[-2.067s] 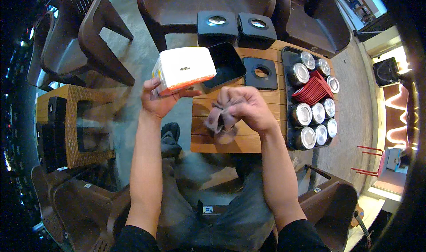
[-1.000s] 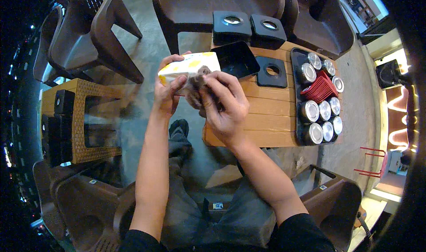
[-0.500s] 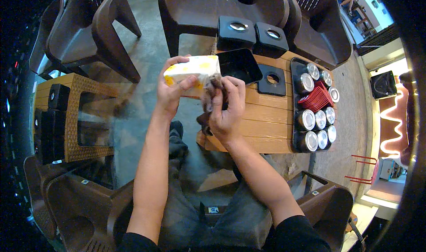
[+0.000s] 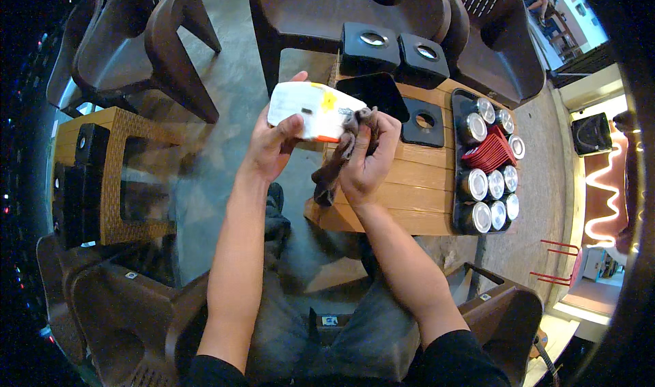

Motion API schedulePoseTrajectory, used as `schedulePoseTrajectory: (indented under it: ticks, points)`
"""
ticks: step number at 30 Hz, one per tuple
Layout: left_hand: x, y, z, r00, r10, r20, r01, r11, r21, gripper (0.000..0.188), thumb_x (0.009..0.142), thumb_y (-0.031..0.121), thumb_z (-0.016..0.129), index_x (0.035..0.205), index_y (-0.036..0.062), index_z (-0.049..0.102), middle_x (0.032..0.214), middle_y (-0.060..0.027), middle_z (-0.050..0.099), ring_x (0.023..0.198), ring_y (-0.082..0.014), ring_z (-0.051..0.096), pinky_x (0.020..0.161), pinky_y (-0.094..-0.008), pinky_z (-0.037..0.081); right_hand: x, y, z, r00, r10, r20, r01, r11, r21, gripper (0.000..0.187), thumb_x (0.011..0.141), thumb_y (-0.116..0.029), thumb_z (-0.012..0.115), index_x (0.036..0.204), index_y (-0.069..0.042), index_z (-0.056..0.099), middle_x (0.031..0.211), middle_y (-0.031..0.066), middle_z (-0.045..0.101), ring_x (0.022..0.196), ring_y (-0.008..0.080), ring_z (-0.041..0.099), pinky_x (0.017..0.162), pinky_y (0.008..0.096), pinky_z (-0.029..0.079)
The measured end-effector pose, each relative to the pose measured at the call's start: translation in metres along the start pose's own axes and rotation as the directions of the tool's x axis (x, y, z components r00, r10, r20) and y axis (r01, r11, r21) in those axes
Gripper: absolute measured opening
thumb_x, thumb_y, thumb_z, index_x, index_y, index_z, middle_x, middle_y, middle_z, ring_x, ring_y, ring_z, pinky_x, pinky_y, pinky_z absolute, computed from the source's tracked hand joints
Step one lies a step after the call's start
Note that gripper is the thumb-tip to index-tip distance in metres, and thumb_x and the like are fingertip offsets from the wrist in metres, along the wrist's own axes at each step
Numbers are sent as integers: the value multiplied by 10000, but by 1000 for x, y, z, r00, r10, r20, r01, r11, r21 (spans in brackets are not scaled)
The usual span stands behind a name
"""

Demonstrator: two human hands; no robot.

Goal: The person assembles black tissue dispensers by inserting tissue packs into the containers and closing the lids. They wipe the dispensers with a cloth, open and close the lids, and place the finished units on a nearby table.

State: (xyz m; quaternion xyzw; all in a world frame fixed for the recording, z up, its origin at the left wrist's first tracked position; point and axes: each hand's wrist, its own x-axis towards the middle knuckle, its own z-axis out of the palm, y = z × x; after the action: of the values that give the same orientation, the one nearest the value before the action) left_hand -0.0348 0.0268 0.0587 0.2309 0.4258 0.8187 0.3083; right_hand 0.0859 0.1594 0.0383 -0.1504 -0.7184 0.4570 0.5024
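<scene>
While the left hand [image 4: 273, 145] grips one white box [image 4: 315, 111] with an orange edge, fingers wrapped over its near end and thumb on top, the right hand [image 4: 368, 158] is closed around one brown cloth [image 4: 338, 162] and presses it against the box's right end. The box is held in the air above the left edge of the wooden table [image 4: 402, 196], and the cloth hangs down from the right palm toward that edge.

On the table sit four black square holders: two with metal caps at the far edge [image 4: 370, 46] [image 4: 423, 58], one open and tilted [image 4: 375, 92] just behind the right hand, and one flat with a round hole [image 4: 423, 121]. One black tray [image 4: 458, 213] lies at the right side of the table; it holds eight shiny round tins, the nearest at [image 4: 472, 216], and one stack of red things [image 4: 490, 152] among them. Brown plastic chairs [image 4: 170, 39] stand around, and one wicker side table [image 4: 119, 172] stands to the person's left
</scene>
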Motion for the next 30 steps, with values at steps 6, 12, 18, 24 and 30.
schedulePoseTrajectory:
  ticks: [6,12,18,24,30]
  points:
    - [-3,10,7,998,-50,42,54,993,-103,1060,864,376,921,1711,96,349,1633,-171,530,1491,-321,541,1262,-465,423,6,3,3,994,-104,-15,103,990,-96,195,1103,-73,589,1264,24,642,1213,190,625,1113,312,644,978,404,555]
    - [-1,3,9,999,-40,-14,41,996,81,1034,824,206,945,1685,99,381,1630,-150,522,1468,-274,549,1246,-434,437,3,-8,-2,996,-88,23,88,996,5,188,1066,-32,606,1228,14,689,1214,194,666,1116,363,672,1007,436,548]
    - [-2,12,1,997,-42,60,42,999,6,1112,718,255,972,1664,105,407,1576,-129,560,1454,-297,562,1247,-455,443,16,9,4,997,32,-77,-30,999,35,181,1057,-55,654,1225,3,687,1164,161,702,1070,293,701,966,397,566]
    - [-9,15,-5,994,-111,5,112,992,-60,1076,731,251,950,1647,70,414,1605,-149,551,1485,-308,546,1248,-475,457,15,6,-4,987,157,26,-158,985,71,169,1021,-80,745,1164,-17,681,1057,119,699,971,235,706,868,362,568]
    - [-11,3,-13,974,-95,-206,34,959,-280,1009,884,550,682,1704,67,347,1696,-180,485,1526,-381,518,1259,-586,415,13,-18,-1,980,-65,190,59,998,37,268,968,-65,794,1223,-16,729,1083,153,711,982,317,714,903,391,582]
